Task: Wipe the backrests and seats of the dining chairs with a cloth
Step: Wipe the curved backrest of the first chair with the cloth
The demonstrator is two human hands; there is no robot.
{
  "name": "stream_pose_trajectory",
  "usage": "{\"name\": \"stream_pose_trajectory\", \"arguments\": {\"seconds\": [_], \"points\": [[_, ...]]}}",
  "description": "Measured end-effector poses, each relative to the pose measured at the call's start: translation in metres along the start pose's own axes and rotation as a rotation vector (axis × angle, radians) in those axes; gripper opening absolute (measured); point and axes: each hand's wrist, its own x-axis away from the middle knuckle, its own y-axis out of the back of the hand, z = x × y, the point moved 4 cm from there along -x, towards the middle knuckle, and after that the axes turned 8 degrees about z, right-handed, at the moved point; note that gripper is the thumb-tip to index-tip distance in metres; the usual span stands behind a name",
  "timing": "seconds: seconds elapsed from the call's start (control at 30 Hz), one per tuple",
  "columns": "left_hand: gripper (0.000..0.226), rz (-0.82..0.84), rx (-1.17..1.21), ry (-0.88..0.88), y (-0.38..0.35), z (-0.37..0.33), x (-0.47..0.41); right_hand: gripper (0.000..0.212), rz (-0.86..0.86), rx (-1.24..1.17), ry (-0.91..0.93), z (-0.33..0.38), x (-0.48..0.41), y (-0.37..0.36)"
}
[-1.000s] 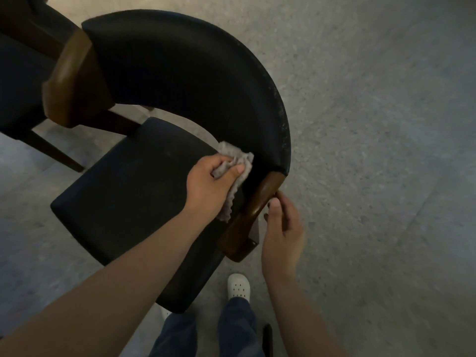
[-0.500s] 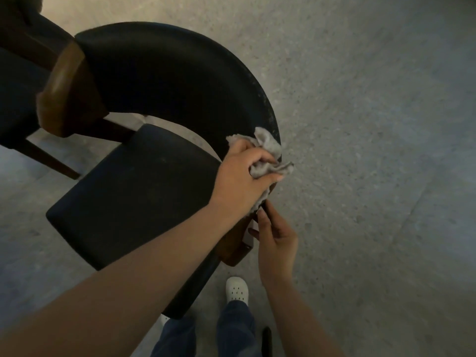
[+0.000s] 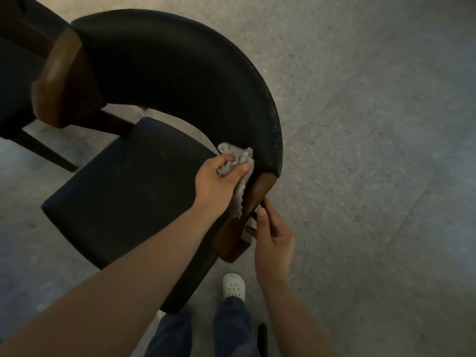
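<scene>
The crumpled grey cloth (image 3: 235, 161) is gripped in the curled fingers of the left hand (image 3: 213, 184) and pressed against the near end of the curved, padded black backrest (image 3: 180, 73). The smooth wooden arm end (image 3: 246, 217) is held by the right hand (image 3: 274, 243), fingers curled. Pale speckles (image 3: 274, 124) remain along the backrest's rim, so wiping seems unfinished. The flat dark seat (image 3: 134, 186) is judged still to be done.

Your bare left arm reaches in from 8 o'clock toward the middle, wrist straight. Your left hand (image 3: 213, 184) has its back turned up, with fingers and thumb curled round a bunched cloth (image 3: 238, 158). Your right arm rises from 6 o'clock. Your right hand (image 3: 274, 243) sits at 5 o'clock of the left, thumb and fingertips curled onto the wooden armrest (image 3: 258, 189).
</scene>
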Motion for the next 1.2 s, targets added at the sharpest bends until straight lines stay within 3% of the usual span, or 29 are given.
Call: {"name": "stream_pose_trajectory", "arguments": {"seconds": [0.2,0.3,0.57,0.67,0.77,0.97,1.2], "points": [[0.010,0.034,-0.030,-0.172,-0.009,-0.006,0.012,0.032,-0.089,-0.006,0.045,0.004,-0.009,-0.005],[0.010,0.063,-0.039,-0.069,-0.010,0.007,0.009,0.025,-0.164,-0.014,0.069,0.008,-0.012,-0.010],[0.009,0.194,-0.048,0.277,0.010,0.072,0.023,0.037,-0.198,-0.029,0.111,0.011,-0.010,-0.017],[0.012,0.119,0.080,0.148,0.016,0.057,0.016,0.038,-0.173,-0.034,0.122,0.013,-0.009,-0.016],[0.014,0.148,0.062,-0.042,0.005,0.031,0.010,0.037,-0.175,-0.046,0.115,0.014,-0.009,-0.016],[0.011,0.205,-0.149,0.180,0.001,0.057,0.013,0.039,-0.178,-0.035,0.107,0.014,-0.008,-0.017],[0.018,0.016,-0.133,-0.146,0.028,-0.008,0.011,0.034,-0.163,-0.040,0.073,0.012,-0.009,-0.014]]}}
